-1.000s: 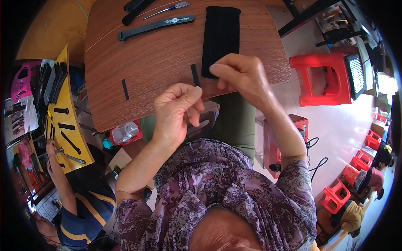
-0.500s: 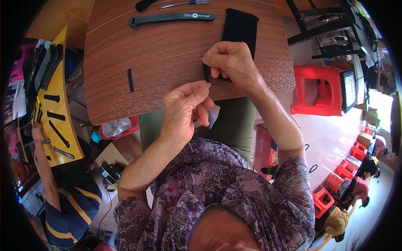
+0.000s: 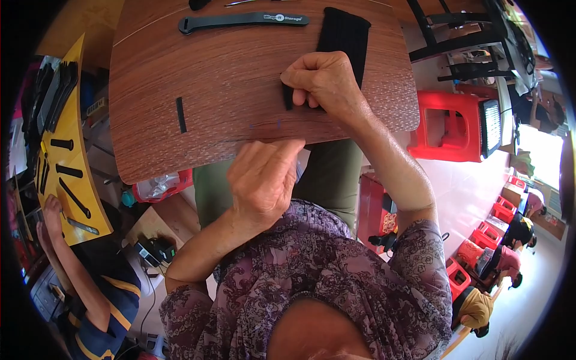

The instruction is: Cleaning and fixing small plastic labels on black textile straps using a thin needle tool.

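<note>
My right hand (image 3: 327, 81) is closed in a pinch over the right part of the table. A small black strip (image 3: 288, 99) hangs from its thumb and fingertips. Near the table's front edge is my left hand (image 3: 263, 180), back upward, with fingers and thumb pressed together. Whatever it may hold is hidden. Beyond my right hand lies a black ribbed fabric piece (image 3: 344, 39), partly covered by that hand. Another short black strip (image 3: 181, 115) rests on the left of the table. A dark grey strap (image 3: 240, 23) with a slotted end stretches across the far side.
The wooden tabletop (image 3: 210, 66) has rounded corners. At its far edge a screwdriver (image 3: 243, 3) is partly cut off. A red stool (image 3: 444, 123) stands to the right. On the left, a co-worker's hands (image 3: 53, 219) are at a yellow table (image 3: 96, 207) with black straps.
My left hand has moved away from the right and turned its back upward. The right hand has shifted slightly left and away, still pinching the strip. The view has shifted a little.
</note>
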Action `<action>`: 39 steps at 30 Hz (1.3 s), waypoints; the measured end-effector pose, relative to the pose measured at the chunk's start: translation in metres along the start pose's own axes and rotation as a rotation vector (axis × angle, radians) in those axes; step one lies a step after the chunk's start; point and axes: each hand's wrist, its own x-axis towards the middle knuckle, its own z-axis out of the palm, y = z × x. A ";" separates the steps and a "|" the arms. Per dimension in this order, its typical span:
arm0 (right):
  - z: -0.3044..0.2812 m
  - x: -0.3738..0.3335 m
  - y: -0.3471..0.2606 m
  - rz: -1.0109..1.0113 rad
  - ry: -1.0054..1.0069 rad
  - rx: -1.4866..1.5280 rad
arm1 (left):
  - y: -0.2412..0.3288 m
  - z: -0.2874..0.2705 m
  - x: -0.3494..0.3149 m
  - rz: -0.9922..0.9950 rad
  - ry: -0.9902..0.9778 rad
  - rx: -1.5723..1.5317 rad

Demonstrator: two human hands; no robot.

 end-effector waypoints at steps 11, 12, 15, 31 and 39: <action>0.002 0.004 0.005 0.018 -0.025 0.025 | -0.030 0.022 0.002 0.270 0.005 0.450; 0.002 0.004 0.005 0.018 -0.027 0.024 | -0.030 0.023 0.003 0.270 -0.024 0.465; 0.003 0.004 0.003 0.023 -0.022 0.009 | -0.031 0.025 0.005 0.266 -0.038 0.458; 0.008 0.000 -0.002 0.022 0.013 -0.147 | -0.032 0.025 0.006 0.301 -0.061 0.483; 0.014 0.003 0.008 -0.125 0.144 -0.448 | -0.034 0.026 0.003 0.284 -0.114 0.495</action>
